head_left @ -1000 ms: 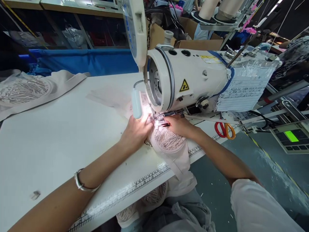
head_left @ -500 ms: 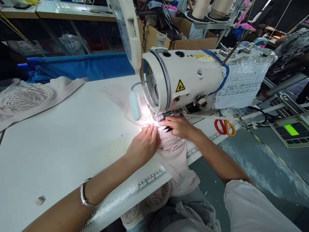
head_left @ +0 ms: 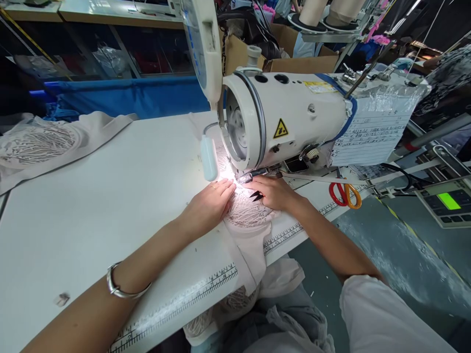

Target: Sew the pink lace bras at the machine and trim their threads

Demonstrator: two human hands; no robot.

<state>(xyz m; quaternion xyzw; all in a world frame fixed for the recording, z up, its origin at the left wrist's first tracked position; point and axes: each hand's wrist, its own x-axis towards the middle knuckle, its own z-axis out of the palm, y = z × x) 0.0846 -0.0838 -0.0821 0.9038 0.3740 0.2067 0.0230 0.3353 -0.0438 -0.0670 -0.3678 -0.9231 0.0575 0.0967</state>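
A pale pink lace-patterned garment piece (head_left: 248,215) lies under the lit needle area of a white sewing machine (head_left: 290,113). My left hand (head_left: 209,203) rests flat on the fabric's left side, fingers stretched toward the needle. Close to the presser area on the right, my right hand (head_left: 274,192) is closed around thread snips (head_left: 256,196), whose dark pointed blades stick out below the fingers. That hand also touches the cloth. The needle itself is lost in the glare. The garment's lower part hangs over the table edge onto my lap.
Another lace piece (head_left: 40,144) lies at the table's far left. Scissors with red and orange handles (head_left: 345,194) hang at the right edge. A control panel (head_left: 447,203) with a green screen is at far right. Printed ruler tape (head_left: 206,287) runs along the front edge.
My left hand has shifted left and slightly away from me, and the fabric has swung left with it. My right hand stays by the needle, still holding the snips.
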